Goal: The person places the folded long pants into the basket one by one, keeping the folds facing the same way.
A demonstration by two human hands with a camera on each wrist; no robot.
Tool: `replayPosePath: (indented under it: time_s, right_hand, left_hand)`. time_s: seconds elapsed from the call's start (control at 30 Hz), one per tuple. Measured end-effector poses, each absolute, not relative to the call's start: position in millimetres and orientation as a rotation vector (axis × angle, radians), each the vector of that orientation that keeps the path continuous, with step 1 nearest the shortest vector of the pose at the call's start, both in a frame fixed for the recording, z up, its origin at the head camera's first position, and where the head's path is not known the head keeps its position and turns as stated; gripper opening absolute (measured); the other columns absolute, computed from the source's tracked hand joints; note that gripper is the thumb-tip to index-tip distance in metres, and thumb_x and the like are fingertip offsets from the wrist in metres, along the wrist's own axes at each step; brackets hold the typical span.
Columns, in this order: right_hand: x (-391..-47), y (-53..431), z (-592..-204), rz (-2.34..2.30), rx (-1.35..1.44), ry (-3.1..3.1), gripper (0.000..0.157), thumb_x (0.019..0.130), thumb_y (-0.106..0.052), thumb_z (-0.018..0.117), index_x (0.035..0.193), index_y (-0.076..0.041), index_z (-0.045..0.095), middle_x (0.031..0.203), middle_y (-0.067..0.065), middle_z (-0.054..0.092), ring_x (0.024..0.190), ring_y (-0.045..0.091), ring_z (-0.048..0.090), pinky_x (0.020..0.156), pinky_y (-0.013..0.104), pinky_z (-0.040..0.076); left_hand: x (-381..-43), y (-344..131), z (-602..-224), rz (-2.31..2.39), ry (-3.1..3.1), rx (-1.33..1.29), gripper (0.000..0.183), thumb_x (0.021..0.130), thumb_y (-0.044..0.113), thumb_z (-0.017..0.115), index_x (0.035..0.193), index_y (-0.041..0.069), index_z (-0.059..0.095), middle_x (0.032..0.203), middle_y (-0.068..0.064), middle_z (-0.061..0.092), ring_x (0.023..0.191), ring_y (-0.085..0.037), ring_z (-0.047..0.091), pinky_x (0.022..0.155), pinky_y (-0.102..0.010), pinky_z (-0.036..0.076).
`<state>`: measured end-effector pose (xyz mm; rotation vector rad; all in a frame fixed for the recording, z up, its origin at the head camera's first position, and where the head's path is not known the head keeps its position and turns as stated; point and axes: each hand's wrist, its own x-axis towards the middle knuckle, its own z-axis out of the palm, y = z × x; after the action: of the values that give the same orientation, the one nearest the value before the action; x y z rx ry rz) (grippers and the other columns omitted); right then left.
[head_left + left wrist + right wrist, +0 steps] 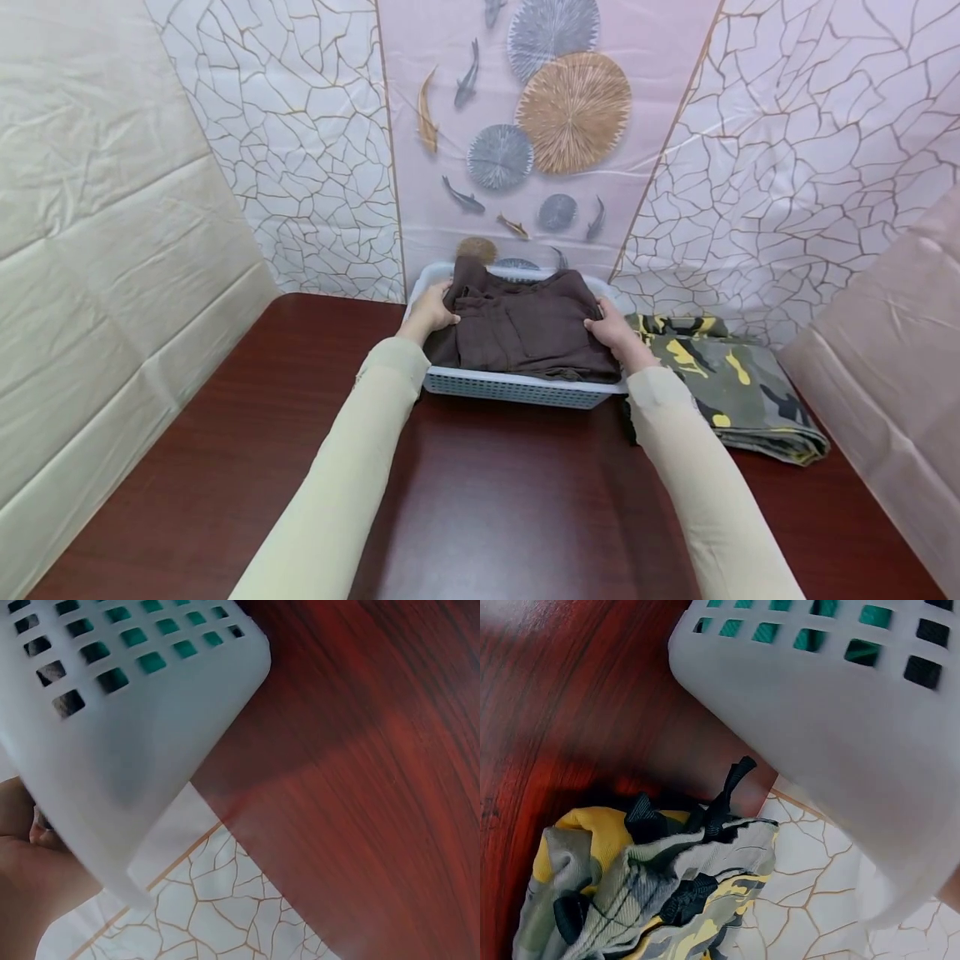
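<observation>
A folded dark brown garment lies in a pale blue-white plastic basket at the table's far edge. On its left side, my left hand grips the garment, thumb on top. My right hand grips the opposite side the same way. The garment's exact kind is unclear. In the left wrist view the basket wall covers most of my left hand. The right wrist view has the basket's other end, with green cloth showing through the holes.
Right of the basket, a folded camouflage garment with yellow patches lies on the dark red wooden table. Black straps stick out of it. A patterned wall covering stands right behind the basket.
</observation>
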<state>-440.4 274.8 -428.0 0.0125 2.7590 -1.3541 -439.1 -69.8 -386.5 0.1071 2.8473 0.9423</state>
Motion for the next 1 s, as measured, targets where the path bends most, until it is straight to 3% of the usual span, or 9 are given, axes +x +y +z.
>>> replayPosePath:
  time_s: [0.1,0.2,0.3,0.43,0.6,0.7,0.77,0.87,1.0]
  right_hand:
    - [-488.4,298.9,-479.8,-1.200,-0.031,2.891,0.060,0.095,-0.024,0.053,0.147,-0.012,0.027,0.144,0.024,0.036,0.123,0.036,0.043,0.091,0.045,0.043]
    - [-495.1,301.6,-494.9,-1.057,-0.121,2.986,0.061,0.095,-0.026,0.053,0.146,-0.006,0.026,0.141,0.026,0.038,0.124,0.041,0.042,0.095,0.051,0.041]
    - [-469.6,285.6,-475.7,-0.935,-0.194,3.059,0.066,0.094,-0.026,0.054,0.146,0.000,0.022,0.137,0.029,0.039,0.122,0.044,0.042,0.096,0.050,0.041]
    - [-406.0,248.3,-410.5,-0.813,-0.184,3.013,0.073,0.094,-0.014,0.052,0.147,0.008,0.007,0.141,0.037,0.030,0.128,0.049,0.036,0.105,0.052,0.035]
    - [-361.4,222.2,-367.6,-0.581,-0.210,3.048,0.068,0.092,-0.007,0.054,0.147,0.007,0.016,0.141,0.042,0.022,0.124,0.054,0.035,0.099,0.058,0.038]
    - [-352.1,218.5,-357.2,-0.440,-0.387,3.058,0.063,0.093,-0.013,0.057,0.145,0.002,0.027,0.142,0.039,0.020,0.128,0.056,0.028,0.102,0.060,0.033]
    - [-350.6,218.2,-353.2,-0.392,-0.512,2.994,0.062,0.093,-0.022,0.059,0.145,-0.001,0.031,0.147,0.037,0.015,0.134,0.057,0.017,0.107,0.064,0.024]
    - [-349.4,219.3,-349.9,-0.373,-0.615,2.818,0.070,0.093,-0.034,0.058,0.147,-0.002,0.027,0.151,0.035,0.003,0.138,0.055,0.001,0.110,0.066,0.011]
    - [-349.4,223.0,-354.1,-0.353,-0.544,2.682,0.078,0.094,-0.038,0.055,0.150,-0.001,0.015,0.150,0.037,-0.010,0.139,0.051,-0.010,0.111,0.065,0.007]
  left_hand:
    - [-446.8,-70.9,-403.9,0.906,2.890,0.084,0.078,0.081,0.021,0.074,0.147,0.023,0.034,0.148,-0.007,0.041,0.131,-0.030,0.043,0.103,-0.041,0.041]
    - [-446.1,-71.0,-412.2,0.875,2.923,0.063,0.079,0.079,0.022,0.076,0.147,0.025,0.035,0.146,-0.005,0.044,0.128,-0.029,0.047,0.101,-0.039,0.043]
    - [-438.5,-69.5,-404.9,0.838,2.912,0.037,0.080,0.079,0.019,0.076,0.147,0.024,0.034,0.146,-0.007,0.044,0.127,-0.029,0.048,0.098,-0.036,0.045]
    - [-423.4,-64.1,-384.1,0.791,2.849,-0.026,0.082,0.079,0.008,0.071,0.149,0.018,0.030,0.148,-0.012,0.040,0.129,-0.032,0.045,0.101,-0.040,0.043]
    - [-390.4,-49.8,-365.9,0.583,3.001,0.084,0.069,0.088,0.008,0.059,0.149,0.009,0.028,0.142,-0.021,0.043,0.121,-0.036,0.051,0.096,-0.044,0.046]
    - [-380.1,-41.6,-358.7,0.509,2.984,0.302,0.068,0.094,0.018,0.054,0.152,0.013,0.019,0.153,-0.021,0.024,0.133,-0.041,0.037,0.104,-0.053,0.038]
    - [-377.1,-40.3,-354.6,0.529,2.877,0.472,0.069,0.096,0.030,0.052,0.153,0.019,0.015,0.158,-0.019,0.005,0.142,-0.044,0.016,0.111,-0.059,0.024]
    - [-373.6,-44.5,-347.8,0.564,2.629,0.612,0.079,0.092,0.046,0.054,0.153,0.030,0.007,0.159,-0.014,-0.012,0.143,-0.044,-0.010,0.113,-0.064,0.007]
    - [-369.8,-53.5,-344.9,0.432,2.426,0.592,0.092,0.087,0.056,0.056,0.151,0.036,-0.006,0.157,-0.012,-0.021,0.141,-0.042,-0.021,0.114,-0.061,0.000]
